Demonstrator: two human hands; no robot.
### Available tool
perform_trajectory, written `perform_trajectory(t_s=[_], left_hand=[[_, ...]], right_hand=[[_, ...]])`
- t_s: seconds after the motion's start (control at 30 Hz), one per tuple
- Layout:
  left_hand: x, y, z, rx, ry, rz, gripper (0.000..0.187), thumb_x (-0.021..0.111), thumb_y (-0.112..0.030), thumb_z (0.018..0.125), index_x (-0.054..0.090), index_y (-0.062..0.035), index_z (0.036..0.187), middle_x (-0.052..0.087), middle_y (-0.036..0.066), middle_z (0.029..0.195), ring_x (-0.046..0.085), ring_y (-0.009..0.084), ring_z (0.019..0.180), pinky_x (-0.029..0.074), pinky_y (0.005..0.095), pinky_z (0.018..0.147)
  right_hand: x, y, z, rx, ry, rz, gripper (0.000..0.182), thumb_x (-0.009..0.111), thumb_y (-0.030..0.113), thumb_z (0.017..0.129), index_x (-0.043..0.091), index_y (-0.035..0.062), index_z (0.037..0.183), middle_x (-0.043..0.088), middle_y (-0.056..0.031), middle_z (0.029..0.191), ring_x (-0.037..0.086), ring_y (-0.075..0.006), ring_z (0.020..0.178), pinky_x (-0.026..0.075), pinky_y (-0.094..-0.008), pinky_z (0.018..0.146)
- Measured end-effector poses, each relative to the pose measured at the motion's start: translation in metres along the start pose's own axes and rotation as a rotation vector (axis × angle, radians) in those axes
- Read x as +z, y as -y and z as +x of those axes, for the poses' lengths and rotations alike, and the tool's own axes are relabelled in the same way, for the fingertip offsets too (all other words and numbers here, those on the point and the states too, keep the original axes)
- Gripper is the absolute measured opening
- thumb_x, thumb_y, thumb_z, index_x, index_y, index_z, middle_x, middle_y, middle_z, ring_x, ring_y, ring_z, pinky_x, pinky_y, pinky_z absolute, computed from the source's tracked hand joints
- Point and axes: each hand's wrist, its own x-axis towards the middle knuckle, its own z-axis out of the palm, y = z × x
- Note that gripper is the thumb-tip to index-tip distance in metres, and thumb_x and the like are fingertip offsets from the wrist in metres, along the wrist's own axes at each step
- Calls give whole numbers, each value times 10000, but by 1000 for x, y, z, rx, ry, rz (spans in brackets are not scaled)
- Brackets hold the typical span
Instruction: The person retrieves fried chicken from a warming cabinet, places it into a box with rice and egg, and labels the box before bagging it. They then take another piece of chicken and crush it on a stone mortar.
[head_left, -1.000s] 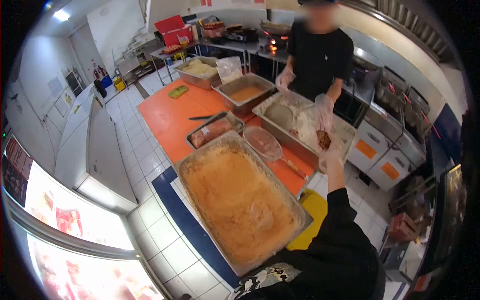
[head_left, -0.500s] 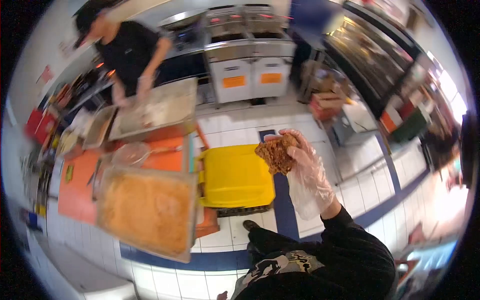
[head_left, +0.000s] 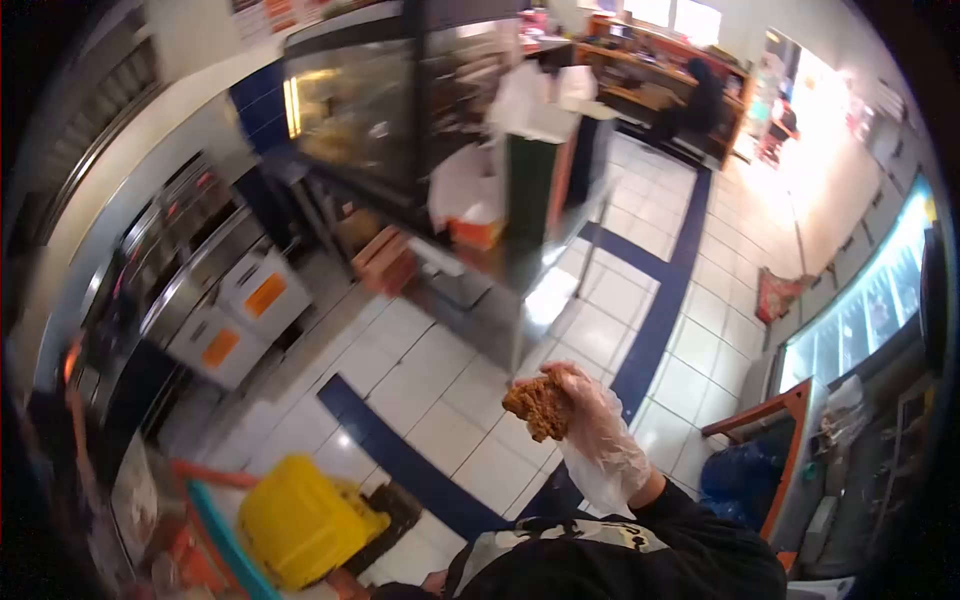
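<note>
A clear plastic glove covers my right hand (head_left: 595, 425), which is closed on a brown, rough-crusted piece of food that looks fried (head_left: 541, 406). The hand is held out in front of my body, above the tiled floor. At the bottom edge a small patch of skin seems to be my left hand (head_left: 434, 582); its fingers cannot be made out.
Below left is a yellow lid (head_left: 300, 520) beside a teal-edged table (head_left: 225, 545). Fryers (head_left: 240, 310) stand left, a glass display cabinet (head_left: 355, 120) ahead. A lit cooler (head_left: 855, 320) is right. A person in dark clothing (head_left: 700, 100) is at a far counter.
The view has swung right: the large food tray and the co-worker are out of sight, and the yellow lid now lies lower left. My right hand still holds the food piece, now lower in view.
</note>
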Motion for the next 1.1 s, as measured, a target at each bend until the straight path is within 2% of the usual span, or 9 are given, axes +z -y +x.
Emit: perform_trajectory(t_s=[0.2, 0.23, 0.3, 0.4, 0.5, 0.53, 0.63, 0.87, 1.1], left_hand=[[134, -303, 93, 695, 159, 369, 336, 589, -287, 809, 602, -12, 1002, 656, 104, 825, 596, 148, 610, 475, 288, 534], [146, -361, 107, 579, 132, 519, 353, 563, -331, 826, 588, -42, 1028, 643, 95, 839, 616, 166, 652, 489, 303, 559], [171, -446, 94, 587, 251, 344, 350, 558, -324, 829, 569, -60, 1058, 649, 100, 857, 635, 183, 707, 504, 309, 615], [204, -550, 89, 415, 215, 189, 367, 607, -294, 826, 580, -65, 1112, 641, 106, 895, 625, 178, 838, 483, 324, 743], [223, -614, 124, 620, 307, 448, 362, 574, -315, 826, 553, -80, 1100, 660, 90, 903, 640, 197, 737, 515, 342, 673], [237, -620, 166, 592, 288, 583, 434, 526, -357, 868, 488, -116, 1227, 602, 105, 1101, 609, 222, 915, 477, 384, 829], [271, -675, 183, 396, 281, 680, 442, 519, -363, 872, 477, -118, 1237, 590, 105, 1119, 599, 224, 934, 469, 386, 841], [344, -828, 180, 252, 211, 380, 461, 502, -376, 880, 453, -121, 1261, 562, 105, 1160, 576, 229, 980, 448, 393, 870], [436, -971, 205, 130, 107, 53, 481, 485, -390, 888, 429, -123, 1284, 534, 105, 1201, 552, 233, 1025, 427, 400, 899]], right_hand=[[-130, 165, 27, -323, -336, -188, 225, 417, 193, 934, 431, 42, 1100, 548, -230, 1106, 590, -289, 935, 556, -380, 665], [-147, 186, 38, -345, -370, -189, 225, 417, 193, 934, 431, 42, 1100, 548, -230, 1106, 590, -289, 935, 556, -380, 665], [-183, 220, 41, -436, -371, -211, 265, 472, 273, 915, 445, 78, 1092, 550, -212, 1096, 596, -279, 956, 564, -344, 578], [-240, 286, 74, -430, -387, -208, 301, 488, 287, 902, 441, 81, 1117, 535, -216, 1127, 584, -293, 981, 559, -370, 648], [-298, 351, 114, -384, -305, -118, 352, 550, 229, 848, 443, 74, 1146, 506, -234, 1171, 545, -326, 1045, 535, -408, 719], [-318, 374, 141, -362, -362, -174, 353, 554, 220, 841, 447, 73, 1143, 508, -234, 1168, 549, -328, 1035, 536, -404, 713], [-374, 447, 201, -292, -441, -242, 361, 566, 200, 823, 453, 65, 1138, 517, -230, 1157, 561, -320, 1010, 537, -391, 699], [-485, 574, 324, -307, -524, -140, 338, 569, 128, 808, 465, 60, 1123, 546, -196, 1105, 579, -298, 957, 531, -376, 667], [-563, 659, 572, 10, -230, -242, 452, 620, 48, 770, 432, 11, 1179, 537, -178, 1072, 586, -277, 928, 536, -378, 689]])
